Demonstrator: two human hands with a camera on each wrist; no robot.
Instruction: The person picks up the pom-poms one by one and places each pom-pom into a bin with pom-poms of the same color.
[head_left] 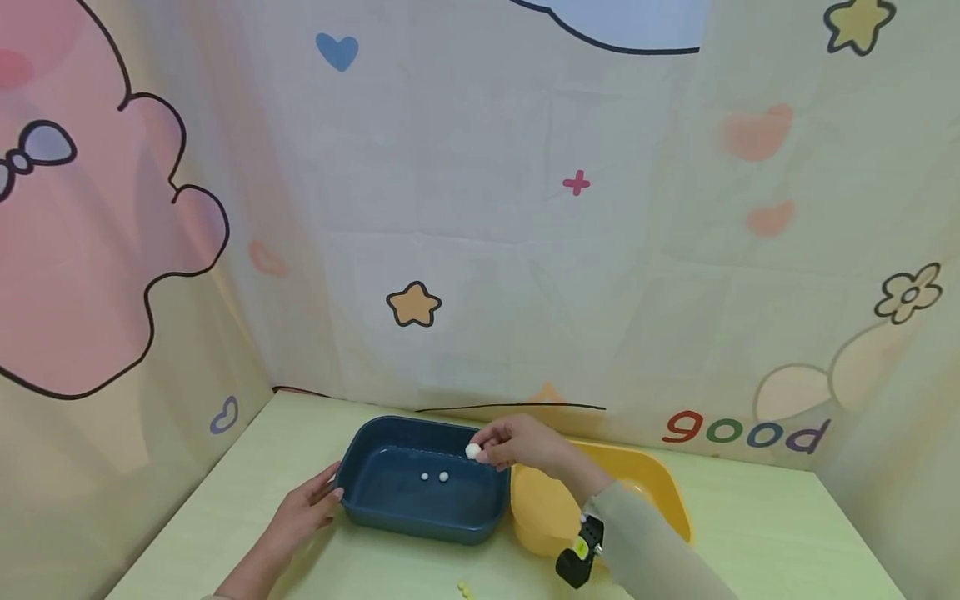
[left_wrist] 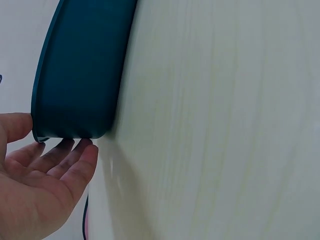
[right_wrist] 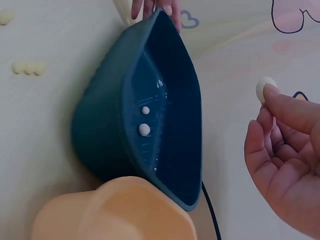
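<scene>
A dark blue rectangular basin [head_left: 427,517] stands on the table with two small white balls [head_left: 443,477] of unequal size on its floor. My left hand [head_left: 302,508] grips its left end; in the left wrist view the thumb [left_wrist: 17,125] meets the rim and the fingertips lie against the outer wall. Above the basin's right end, my right hand [head_left: 517,442] pinches a larger white ball [head_left: 472,451] between thumb and fingers. The right wrist view shows this held ball [right_wrist: 266,89] at the thumb tip, the other fingers curled below.
A yellow basin [head_left: 663,475] stands right beside the blue one, partly behind my right forearm. Small pale yellow beaded pieces [head_left: 465,590] lie on the table [head_left: 390,575] near its front. A printed cloth [head_left: 480,250] hangs behind the table, and a black device [head_left: 580,554] sits on my right wrist.
</scene>
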